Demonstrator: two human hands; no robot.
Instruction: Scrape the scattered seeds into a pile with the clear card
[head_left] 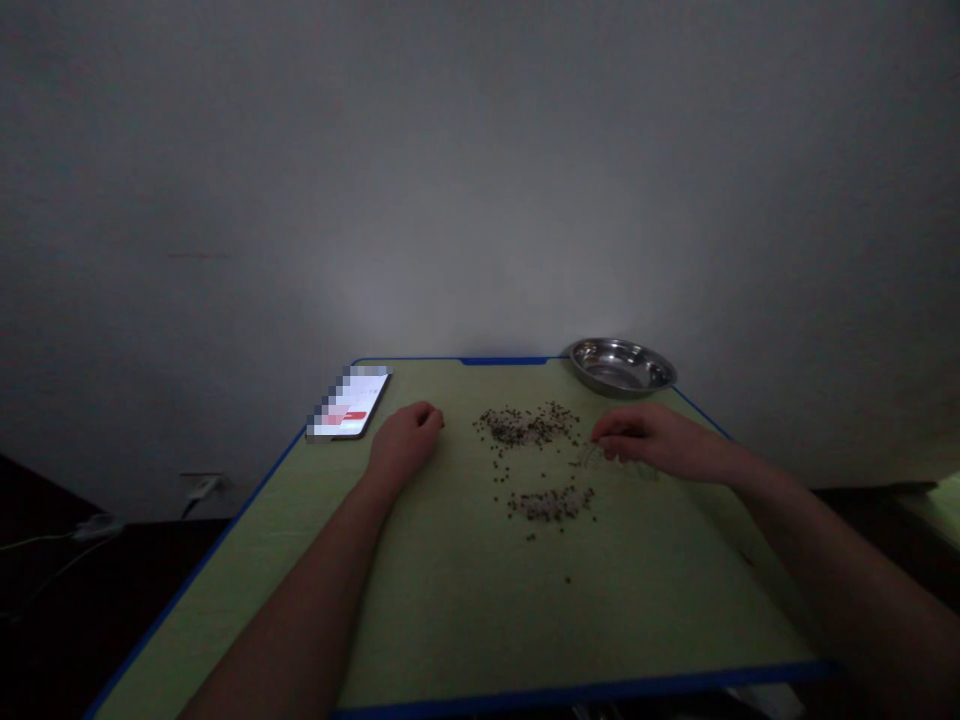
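The light is dim, and the undersides of both hands are lost to view. The left hand [409, 440] rests left of the grains with its fingers curled inward; I cannot tell whether anything is inside them. The right hand [641, 438] is just right of the grains, thumb and fingertips drawn close together, but whether they pinch something cannot be told. Below it, a clear object [649, 472] shows only as faint lines, partly covered by the hand, its shape uncertain. Both forearms are cut off by the frame and cover parts of the table.

Small, dark, roundish grains mixed with paler ones lie in two loose heaps at the middle of the table: a wider far heap [523, 428] and a smaller near heap [551, 504], with stray dark grains between and around them. The table [465, 600] has a flat yellow-green top with a blue edge.

At the far right corner stands a shiny, round metal bowl [600, 384], beyond the right hand. At the far left lies a tablet [360, 405], its lit screen partly pixelated. A plain pale wall [480, 200] rises behind.
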